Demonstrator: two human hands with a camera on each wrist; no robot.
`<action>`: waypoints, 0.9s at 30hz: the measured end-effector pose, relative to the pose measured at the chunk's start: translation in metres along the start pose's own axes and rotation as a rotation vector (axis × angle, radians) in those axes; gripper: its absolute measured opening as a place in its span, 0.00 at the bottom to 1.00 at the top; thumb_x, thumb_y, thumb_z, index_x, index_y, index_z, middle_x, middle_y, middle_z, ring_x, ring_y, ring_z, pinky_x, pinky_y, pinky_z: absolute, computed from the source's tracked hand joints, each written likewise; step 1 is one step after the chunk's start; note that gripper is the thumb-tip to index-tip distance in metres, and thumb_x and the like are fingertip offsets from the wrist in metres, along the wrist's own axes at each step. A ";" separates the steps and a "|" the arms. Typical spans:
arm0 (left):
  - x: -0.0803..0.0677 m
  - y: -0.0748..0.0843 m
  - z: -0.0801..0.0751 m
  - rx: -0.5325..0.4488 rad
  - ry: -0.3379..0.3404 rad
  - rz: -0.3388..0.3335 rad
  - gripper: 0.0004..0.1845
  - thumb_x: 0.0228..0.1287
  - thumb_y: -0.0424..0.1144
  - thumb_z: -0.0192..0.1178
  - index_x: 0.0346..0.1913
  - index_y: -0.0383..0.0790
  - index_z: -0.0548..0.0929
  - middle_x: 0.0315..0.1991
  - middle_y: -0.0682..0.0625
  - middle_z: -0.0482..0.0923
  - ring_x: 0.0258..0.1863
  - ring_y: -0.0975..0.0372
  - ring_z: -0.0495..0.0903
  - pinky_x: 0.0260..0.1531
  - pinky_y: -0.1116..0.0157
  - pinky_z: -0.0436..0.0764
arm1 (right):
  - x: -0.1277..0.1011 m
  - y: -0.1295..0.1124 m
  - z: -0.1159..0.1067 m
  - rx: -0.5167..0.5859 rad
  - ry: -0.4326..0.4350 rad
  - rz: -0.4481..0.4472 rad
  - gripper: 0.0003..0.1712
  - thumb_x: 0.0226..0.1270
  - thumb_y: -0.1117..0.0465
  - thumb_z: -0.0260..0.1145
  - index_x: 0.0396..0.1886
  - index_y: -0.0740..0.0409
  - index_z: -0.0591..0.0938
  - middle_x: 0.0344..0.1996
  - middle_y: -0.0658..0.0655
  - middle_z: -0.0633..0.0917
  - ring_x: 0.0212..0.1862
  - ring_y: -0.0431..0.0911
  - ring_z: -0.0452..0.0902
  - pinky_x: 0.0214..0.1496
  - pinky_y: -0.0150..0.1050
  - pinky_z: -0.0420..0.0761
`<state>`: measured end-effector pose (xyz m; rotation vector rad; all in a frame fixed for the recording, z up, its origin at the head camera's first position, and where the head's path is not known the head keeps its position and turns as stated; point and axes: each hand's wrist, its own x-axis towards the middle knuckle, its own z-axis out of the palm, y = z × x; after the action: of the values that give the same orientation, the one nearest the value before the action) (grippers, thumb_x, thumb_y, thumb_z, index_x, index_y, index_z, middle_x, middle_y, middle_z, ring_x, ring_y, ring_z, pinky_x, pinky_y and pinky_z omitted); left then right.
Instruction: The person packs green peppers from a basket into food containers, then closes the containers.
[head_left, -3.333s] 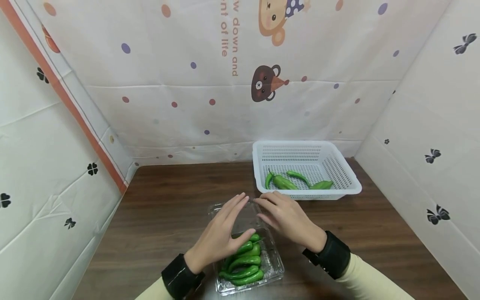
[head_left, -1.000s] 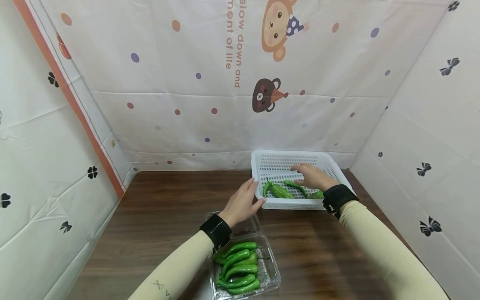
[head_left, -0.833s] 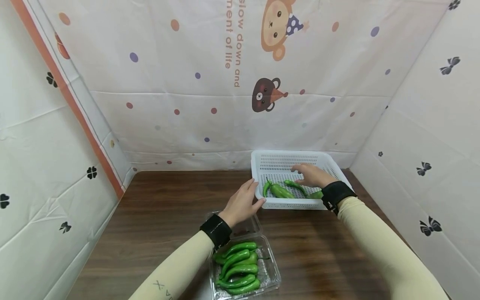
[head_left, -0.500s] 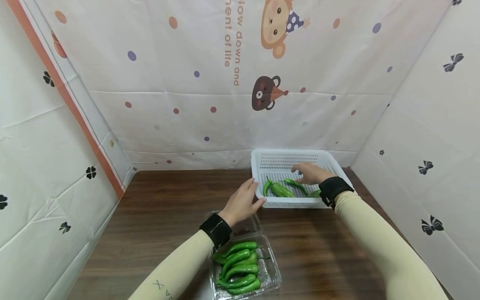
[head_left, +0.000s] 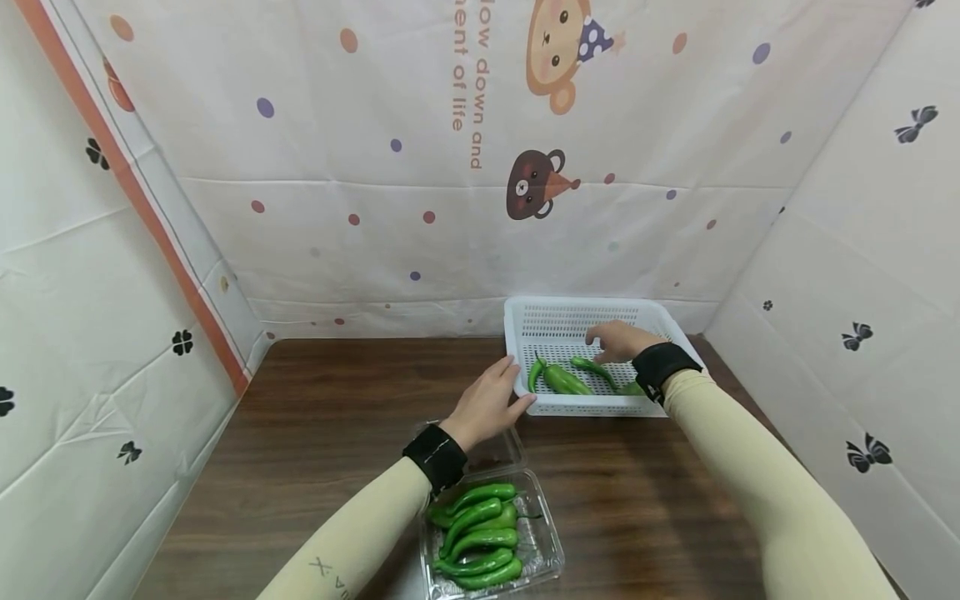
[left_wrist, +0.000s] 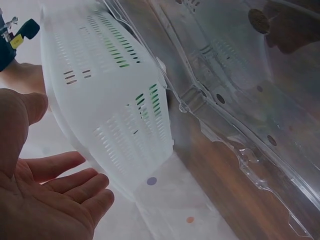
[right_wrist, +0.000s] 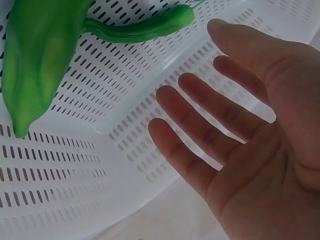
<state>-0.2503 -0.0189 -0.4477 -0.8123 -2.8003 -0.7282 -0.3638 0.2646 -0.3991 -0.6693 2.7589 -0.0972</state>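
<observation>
Head view: note the left hand (head_left: 483, 408) at the rim of the white basket (head_left: 592, 401), right hand (head_left: 619, 341) near green peppers (head_left: 566, 381) inside. Left wrist view: note relaxed fingers (left_wrist: 81, 188), holding nothing, rim contact unclear. Right wrist view: note spread, slightly bent fingers (right_wrist: 191, 118), holding nothing.

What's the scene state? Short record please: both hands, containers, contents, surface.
left_hand: left hand at the basket's left end, fingers extended; rim contact unclear
right_hand: right hand over the basket, fingers relaxed, holding nothing
basket: white perforated basket
basket_contents: green peppers, four visible, one partly hidden by right arm
box: clear plastic box, lid open on far side
box_contents: several curved green peppers
surface: dark wood table
</observation>
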 end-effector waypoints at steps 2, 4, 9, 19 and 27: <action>0.001 0.000 0.001 0.008 -0.001 -0.002 0.30 0.76 0.51 0.60 0.68 0.31 0.75 0.73 0.34 0.66 0.73 0.48 0.68 0.68 0.54 0.74 | 0.003 0.000 0.000 -0.012 -0.007 0.003 0.22 0.69 0.64 0.72 0.60 0.67 0.81 0.48 0.68 0.84 0.48 0.59 0.81 0.49 0.54 0.82; 0.001 0.000 0.001 0.014 -0.002 -0.003 0.30 0.76 0.52 0.60 0.68 0.32 0.75 0.73 0.34 0.66 0.72 0.48 0.69 0.67 0.54 0.75 | 0.006 0.000 0.001 -0.028 -0.009 -0.001 0.22 0.69 0.65 0.72 0.59 0.68 0.81 0.48 0.67 0.84 0.47 0.58 0.81 0.49 0.53 0.83; 0.002 0.000 0.001 0.015 -0.005 -0.007 0.30 0.75 0.52 0.61 0.67 0.32 0.76 0.73 0.34 0.67 0.72 0.48 0.70 0.66 0.55 0.76 | 0.013 0.000 0.003 -0.044 -0.015 0.012 0.21 0.67 0.66 0.73 0.58 0.69 0.82 0.48 0.67 0.85 0.43 0.55 0.81 0.49 0.52 0.83; 0.001 0.003 -0.003 0.014 -0.022 -0.030 0.30 0.74 0.52 0.62 0.67 0.33 0.77 0.73 0.34 0.67 0.71 0.48 0.71 0.63 0.55 0.79 | 0.024 0.002 0.009 -0.087 -0.017 0.050 0.19 0.64 0.67 0.75 0.53 0.67 0.84 0.53 0.68 0.85 0.53 0.60 0.82 0.52 0.54 0.84; 0.001 0.003 -0.005 0.022 -0.023 -0.023 0.31 0.74 0.53 0.62 0.67 0.32 0.76 0.73 0.33 0.67 0.69 0.48 0.73 0.62 0.55 0.79 | 0.029 -0.003 0.010 -0.119 -0.011 0.047 0.14 0.61 0.69 0.76 0.47 0.67 0.86 0.43 0.63 0.87 0.44 0.55 0.83 0.47 0.52 0.84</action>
<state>-0.2499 -0.0186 -0.4422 -0.7904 -2.8373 -0.6942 -0.3838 0.2493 -0.4162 -0.6319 2.7848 0.0809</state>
